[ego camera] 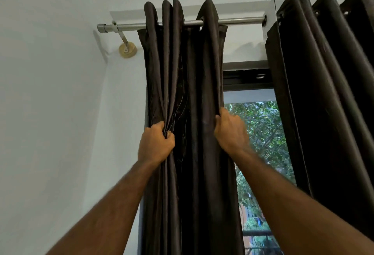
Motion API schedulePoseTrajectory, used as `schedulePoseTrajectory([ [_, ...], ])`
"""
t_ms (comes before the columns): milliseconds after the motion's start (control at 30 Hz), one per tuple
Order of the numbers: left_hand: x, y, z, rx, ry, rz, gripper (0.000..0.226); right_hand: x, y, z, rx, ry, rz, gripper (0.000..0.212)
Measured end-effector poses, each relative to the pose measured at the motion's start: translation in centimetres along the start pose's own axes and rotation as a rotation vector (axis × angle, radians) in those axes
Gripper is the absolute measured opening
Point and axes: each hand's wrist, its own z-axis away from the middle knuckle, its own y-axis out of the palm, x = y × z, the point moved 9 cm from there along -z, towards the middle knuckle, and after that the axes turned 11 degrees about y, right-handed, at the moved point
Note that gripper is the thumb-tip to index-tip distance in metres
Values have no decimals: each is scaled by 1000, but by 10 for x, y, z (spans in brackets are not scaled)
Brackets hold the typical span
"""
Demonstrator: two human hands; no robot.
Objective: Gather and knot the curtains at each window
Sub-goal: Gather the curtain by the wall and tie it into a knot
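Both arms reach up, so I can bunch the left curtain (192, 113) hanging at the rod's (238, 21) left end. My left hand (155, 143) clenches its outer folds; my right hand (230, 131) curls round its window-side edge, drawing the cloth together for knotting.

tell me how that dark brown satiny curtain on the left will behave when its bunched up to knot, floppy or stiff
Probably floppy: the dark brown satiny curtain crumples into fine creases where the left hand grips it. Its sheen suggests it may slip, so a knot might loosen. Long folds hanging from the metal rod hint at some weight; the right hand grips its window-side edge.
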Motion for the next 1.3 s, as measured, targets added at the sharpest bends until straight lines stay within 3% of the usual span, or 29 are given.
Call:
schedulePoseTrajectory([
  [100, 9, -4, 0, 21, 31, -16, 33, -6, 9, 8, -46, 133, 9, 21],
  [167, 15, -8, 1, 23, 64, -27, 34, 16, 30, 14, 25, 168, -34, 21],
  [267, 12, -17, 5, 9, 133, 21, 22, 102, 59, 17, 154, 6, -216, 16],
  [333, 16, -34, 4, -90, 130, 90, 17, 160, 66, 19, 218, -173, -239, 18],
  [400, 25, -46, 2, -145, 110, 95, 19, 171, 72, 17, 242, -239, -203, 21],
  [567, 28, -33, 23, -45, 143, 54, 15, 87, 85, 32, 244, -79, -233, 27],
  [733, 17, -6, 57, -5, 74, 160, 13, 65, 83, 75, 220, -42, -346, 19],
  [867, 9, 7, 103, -12, 12, 255, 23, 44, 70, 117, 176, -61, -440, 65],
  [933, 14, 13, 133, 4, -47, 255, 21, 31, 66, 147, 164, -149, -448, 75],
  [1033, 29, 23, 180, 81, -119, 240, 20, -3, 76, 190, 180, -180, -342, 67],
  [1167, 40, 26, 237, 97, -204, 241, 37, -54, 91, 241, 190, -35, -238, 30],
  [1233, 39, 26, 263, 82, -253, 279, 42, -63, 103, 275, 284, -51, -196, 29],
  [1300, 40, 24, 289, 57, -298, 340, 38, -80, 101, 299, 292, 54, -258, 31],
])
